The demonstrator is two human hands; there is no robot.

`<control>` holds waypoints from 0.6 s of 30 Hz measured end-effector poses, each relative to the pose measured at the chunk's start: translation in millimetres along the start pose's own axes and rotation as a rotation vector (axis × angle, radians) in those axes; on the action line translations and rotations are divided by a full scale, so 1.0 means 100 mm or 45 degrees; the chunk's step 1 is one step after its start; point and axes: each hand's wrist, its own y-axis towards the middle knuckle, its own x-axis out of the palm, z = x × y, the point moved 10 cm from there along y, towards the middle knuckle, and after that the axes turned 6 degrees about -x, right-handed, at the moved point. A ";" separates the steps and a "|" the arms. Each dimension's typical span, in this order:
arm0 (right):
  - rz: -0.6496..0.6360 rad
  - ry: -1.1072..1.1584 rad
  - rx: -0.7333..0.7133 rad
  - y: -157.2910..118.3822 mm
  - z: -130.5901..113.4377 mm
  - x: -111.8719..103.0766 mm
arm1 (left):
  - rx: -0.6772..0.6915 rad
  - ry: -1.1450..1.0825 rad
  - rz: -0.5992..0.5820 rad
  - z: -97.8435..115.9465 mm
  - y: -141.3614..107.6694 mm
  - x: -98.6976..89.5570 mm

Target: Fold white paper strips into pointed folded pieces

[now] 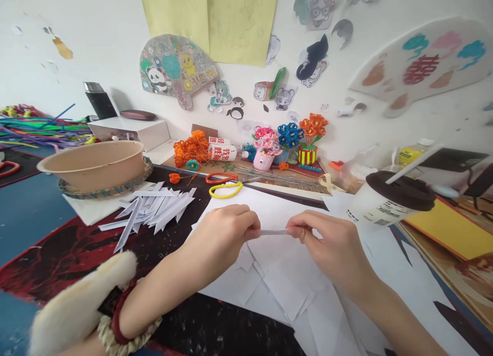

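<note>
Spanning the gap between two hands, a narrow paper strip [272,232] sits level above white sheets [265,202], only its middle showing. The left hand [227,232] pinches one end between thumb and fingers; the right hand [327,238] pinches the other, its remaining fingers curled in. Below, paper pieces [285,284] overlap, edges askew. From here I see the scissors [225,190] just beyond the left knuckles, and dark mat [162,248] separating that hand from a pile of strips [157,209]. A lidded cup [385,204] bounds the right hand's far side. Farther out stands a tan bowl [94,171].
</note>
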 end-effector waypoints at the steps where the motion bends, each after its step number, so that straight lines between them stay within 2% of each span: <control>1: -0.017 0.018 0.001 0.01 0.00 0.02 | -0.005 -0.001 0.005 -0.01 0.00 0.00; 7: -0.183 0.192 0.086 0.00 0.06 0.16 | -0.009 -0.021 0.065 -0.03 -0.02 -0.01; 13: -0.139 0.457 0.329 -0.08 0.17 0.22 | -0.023 -0.147 0.153 -0.01 -0.02 -0.08; 18: -0.197 0.764 0.452 -0.11 0.17 0.33 | -0.079 -0.358 0.203 -0.04 -0.05 -0.13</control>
